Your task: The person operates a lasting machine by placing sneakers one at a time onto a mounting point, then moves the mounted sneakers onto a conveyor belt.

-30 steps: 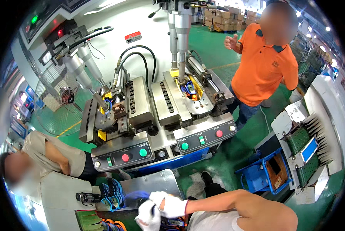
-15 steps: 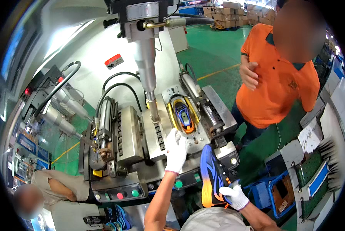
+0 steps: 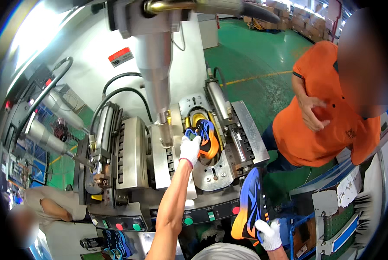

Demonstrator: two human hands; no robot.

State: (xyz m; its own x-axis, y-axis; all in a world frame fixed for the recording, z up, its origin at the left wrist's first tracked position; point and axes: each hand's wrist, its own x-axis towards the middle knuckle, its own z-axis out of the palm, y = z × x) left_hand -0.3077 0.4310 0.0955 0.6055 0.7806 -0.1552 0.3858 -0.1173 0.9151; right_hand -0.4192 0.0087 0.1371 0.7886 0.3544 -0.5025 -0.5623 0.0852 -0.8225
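Left hand (image 3: 189, 149), white-gloved, fingers curled round a blue-and-orange shoe (image 3: 206, 138) sitting in the press machine (image 3: 137, 151) cradle; right hand (image 3: 268, 234) grips a second shoe (image 3: 251, 203) low beside the green button (image 3: 188, 221)

Both hands wear snug white knitted gloves: left hand (image 3: 189, 149) with a thin reddish cuff edge, right hand (image 3: 268, 233). Forearms are unsleeved.

Green factory floor (image 3: 263, 56), yellow line (image 3: 250, 79) far right. White panel (image 3: 85, 65) behind; cartons (image 3: 284, 19) far; bright overhead light.
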